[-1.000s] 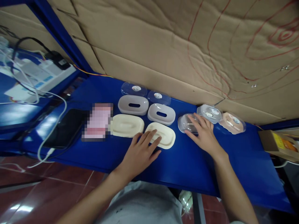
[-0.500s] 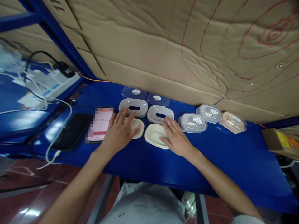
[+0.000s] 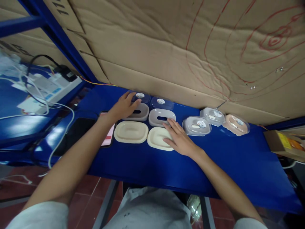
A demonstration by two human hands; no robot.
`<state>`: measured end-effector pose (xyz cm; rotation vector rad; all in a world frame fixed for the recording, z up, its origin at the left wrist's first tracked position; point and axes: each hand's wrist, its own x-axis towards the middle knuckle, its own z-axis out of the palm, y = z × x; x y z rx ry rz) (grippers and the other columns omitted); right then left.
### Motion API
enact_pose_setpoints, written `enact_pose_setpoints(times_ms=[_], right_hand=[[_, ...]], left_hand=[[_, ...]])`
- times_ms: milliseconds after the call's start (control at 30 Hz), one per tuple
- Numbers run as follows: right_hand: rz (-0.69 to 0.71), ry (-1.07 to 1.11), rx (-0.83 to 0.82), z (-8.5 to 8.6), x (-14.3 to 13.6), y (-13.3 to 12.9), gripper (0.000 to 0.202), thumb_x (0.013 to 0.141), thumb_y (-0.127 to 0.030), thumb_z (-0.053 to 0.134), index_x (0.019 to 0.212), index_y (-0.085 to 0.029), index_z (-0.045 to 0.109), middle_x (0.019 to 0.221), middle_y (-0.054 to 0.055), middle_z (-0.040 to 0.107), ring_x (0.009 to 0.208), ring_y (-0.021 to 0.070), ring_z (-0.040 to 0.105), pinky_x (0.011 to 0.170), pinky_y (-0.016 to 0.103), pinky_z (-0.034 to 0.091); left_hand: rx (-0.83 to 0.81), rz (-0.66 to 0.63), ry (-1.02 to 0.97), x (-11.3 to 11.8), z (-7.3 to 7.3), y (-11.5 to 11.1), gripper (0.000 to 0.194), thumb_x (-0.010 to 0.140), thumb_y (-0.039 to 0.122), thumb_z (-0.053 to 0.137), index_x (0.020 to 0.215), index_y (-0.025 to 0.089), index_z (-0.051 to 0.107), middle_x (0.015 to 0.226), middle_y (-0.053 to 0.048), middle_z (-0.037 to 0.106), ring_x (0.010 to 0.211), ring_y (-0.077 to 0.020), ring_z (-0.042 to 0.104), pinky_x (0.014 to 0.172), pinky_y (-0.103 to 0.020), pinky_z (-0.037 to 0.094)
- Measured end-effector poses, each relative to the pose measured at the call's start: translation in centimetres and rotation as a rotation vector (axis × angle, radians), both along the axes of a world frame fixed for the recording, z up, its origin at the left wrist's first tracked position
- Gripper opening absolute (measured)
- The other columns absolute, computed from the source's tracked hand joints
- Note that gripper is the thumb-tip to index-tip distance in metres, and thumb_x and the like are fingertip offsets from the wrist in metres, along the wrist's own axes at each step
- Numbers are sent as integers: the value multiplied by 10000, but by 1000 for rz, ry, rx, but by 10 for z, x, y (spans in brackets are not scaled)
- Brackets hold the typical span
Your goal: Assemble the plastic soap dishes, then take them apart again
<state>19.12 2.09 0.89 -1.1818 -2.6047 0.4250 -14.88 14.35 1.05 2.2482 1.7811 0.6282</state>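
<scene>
On a blue table point(image 3: 147, 165), the left hand point(image 3: 125, 105) is reaching across the left slotted grey dish point(image 3: 143, 112), its fingertips hovering at or touching a clear lid point(image 3: 145, 98). The right hand point(image 3: 179, 137) is spreading over edges of the right slotted dish point(image 3: 155, 116) and a cream oval tray point(image 3: 156, 139). Three lidded oval containers point(image 3: 190, 127) are sitting farther right.

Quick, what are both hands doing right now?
Left hand: fingers at the left clear cover; grip can't be told.
Right hand: open, over the right cream tray.
</scene>
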Motion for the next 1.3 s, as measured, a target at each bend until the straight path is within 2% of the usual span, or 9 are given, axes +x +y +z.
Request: enact_pose_setpoints(times_ms=[233,400,500,600,700,833,967,1067,1300], right_hand=[[-32,-9,74,16,1,-4,714,1111,-537,514,1734,-259,303,1828,167,217,1713,337,147,1361,662,231],[-227,-33,183,38,61,-3,793,1084,-567,559,1753,-301,227,1834,153,210,1711,349,168,1364,670,194],[-310,-122,114,36,103,-4,882,1040,-603,620,1758,-330,188,1841,164,166,1709,422,116,1314,764,184],[-360,-173,48,32,125,-9,846,1001,-544,690,1719,-368,277,1782,166,296,1675,453,223,1281,789,210],[-382,-130,34,35,130,-17,827,905,-512,811,1614,-382,405,1577,150,484,1554,424,425,1267,760,261],[-375,-59,-53,43,132,-23,844,833,-478,878,1546,-363,443,1481,136,504,1420,409,529,1168,673,445],[-266,133,-113,54,125,-28,850,835,-537,880,1534,-345,436,1520,136,495,1439,388,529,1186,620,473],[-141,271,-154,63,110,-37,927,815,-649,876,1567,-342,428,1559,143,490,1474,378,518,1210,567,488],[-33,486,-336,61,103,-34,883,869,-843,680,1592,-365,509,1567,109,566,1477,366,559,1221,525,499]], left_hand=[[69,19,-1,15,12,-25,594,1112,452,487,1568,71,488,1668,-285,423,1595,-425,379,1275,-630,348],[218,-166,-55,36,34,-110,503,1110,423,542,1512,122,516,1633,-235,462,1561,-387,438,1287,-561,385],[162,-347,-159,63,42,-159,465,1101,343,583,1544,244,477,1615,-153,502,1494,-320,527,1232,-489,480],[144,-478,-258,95,49,-183,441,1091,258,599,1518,269,490,1559,-132,552,1449,-274,567,1214,-439,508],[89,-595,-363,121,54,-185,409,1089,213,587,1489,265,516,1516,-118,585,1435,-236,580,1219,-400,512],[-55,-678,-474,145,49,-176,470,1075,258,612,1527,281,486,1542,-121,569,1456,-248,571,1228,-431,520],[-159,-579,-605,160,34,-163,862,965,395,798,1669,315,307,1708,-157,404,1576,-350,446,1259,-551,487],[-280,-540,-735,163,29,-159,1093,856,449,912,1702,323,231,1726,-162,387,1552,-368,482,1266,-559,478],[-408,-564,-885,148,27,-172,974,853,271,858,1659,316,313,1658,-147,459,1500,-343,540,1193,-480,559]])
